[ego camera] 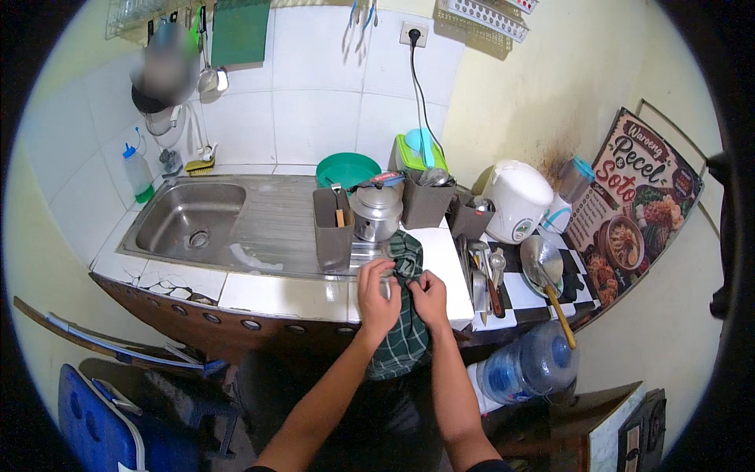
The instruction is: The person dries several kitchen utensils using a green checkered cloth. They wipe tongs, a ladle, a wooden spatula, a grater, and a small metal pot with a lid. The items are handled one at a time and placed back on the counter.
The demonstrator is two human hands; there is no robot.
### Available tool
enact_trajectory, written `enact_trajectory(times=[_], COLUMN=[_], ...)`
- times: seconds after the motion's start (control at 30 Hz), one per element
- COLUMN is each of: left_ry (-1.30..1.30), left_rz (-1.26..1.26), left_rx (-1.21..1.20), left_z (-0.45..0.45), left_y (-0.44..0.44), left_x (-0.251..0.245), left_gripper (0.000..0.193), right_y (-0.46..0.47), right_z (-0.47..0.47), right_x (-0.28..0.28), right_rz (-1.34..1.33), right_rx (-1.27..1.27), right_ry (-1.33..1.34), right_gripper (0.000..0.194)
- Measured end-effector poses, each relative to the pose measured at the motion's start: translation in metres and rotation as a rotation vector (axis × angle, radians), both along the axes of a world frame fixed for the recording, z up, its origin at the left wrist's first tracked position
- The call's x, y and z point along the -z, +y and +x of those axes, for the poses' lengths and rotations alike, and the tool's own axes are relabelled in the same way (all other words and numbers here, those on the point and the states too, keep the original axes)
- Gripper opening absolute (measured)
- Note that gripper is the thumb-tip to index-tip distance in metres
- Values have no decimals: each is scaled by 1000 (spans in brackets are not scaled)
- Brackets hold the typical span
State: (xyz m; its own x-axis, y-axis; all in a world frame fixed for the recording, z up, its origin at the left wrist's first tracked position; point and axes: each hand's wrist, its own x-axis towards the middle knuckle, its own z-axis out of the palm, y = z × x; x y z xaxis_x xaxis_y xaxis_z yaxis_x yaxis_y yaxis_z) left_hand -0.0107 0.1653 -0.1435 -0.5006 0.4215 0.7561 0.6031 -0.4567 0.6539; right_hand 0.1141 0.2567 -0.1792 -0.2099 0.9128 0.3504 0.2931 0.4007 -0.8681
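Note:
A dark green checked cloth [407,330] lies bunched over the front edge of the tiled counter and hangs down between my forearms. My left hand [379,298] is on its left side, with thumb and fingers curled at the bunched part. On the right side, my right hand [429,298] pinches the same cloth between thumb and fingers. Just behind the cloth stands a metal kettle [376,213]. Left of the kettle is a grey plastic holder [333,236] with a wooden-handled utensil in it.
A steel sink [194,215] with a ribbed drainboard is at the left. Behind stand a green basin [348,169] and a woven-look utensil holder [427,203]. Knives and ladles [486,277], a wok [541,259], a white rice cooker [519,200] and a water gallon bottle [528,363] are at the right.

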Motion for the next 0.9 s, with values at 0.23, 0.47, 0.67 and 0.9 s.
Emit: enact_trajectory(times=[0.23, 0.47, 0.67, 0.9], left_ry=[219, 442, 497, 181], left_rz=[-95, -968, -1033, -553], left_rx=[-206, -315, -199, 31], left_z=[-127, -172, -169, -172], left_y=[28, 98, 111, 102], left_x=[-87, -114, -103, -113], left_gripper=[19, 47, 66, 59], right_y=[-9, -10, -13, -14], right_z=[-12, -9, -10, -10], right_x=[-7, -8, -9, -12], right_rz=[7, 48, 43, 2], right_rx=[17, 53, 52, 55], right_ry=[-3, 75, 86, 77], right_gripper=[45, 49, 51, 43])
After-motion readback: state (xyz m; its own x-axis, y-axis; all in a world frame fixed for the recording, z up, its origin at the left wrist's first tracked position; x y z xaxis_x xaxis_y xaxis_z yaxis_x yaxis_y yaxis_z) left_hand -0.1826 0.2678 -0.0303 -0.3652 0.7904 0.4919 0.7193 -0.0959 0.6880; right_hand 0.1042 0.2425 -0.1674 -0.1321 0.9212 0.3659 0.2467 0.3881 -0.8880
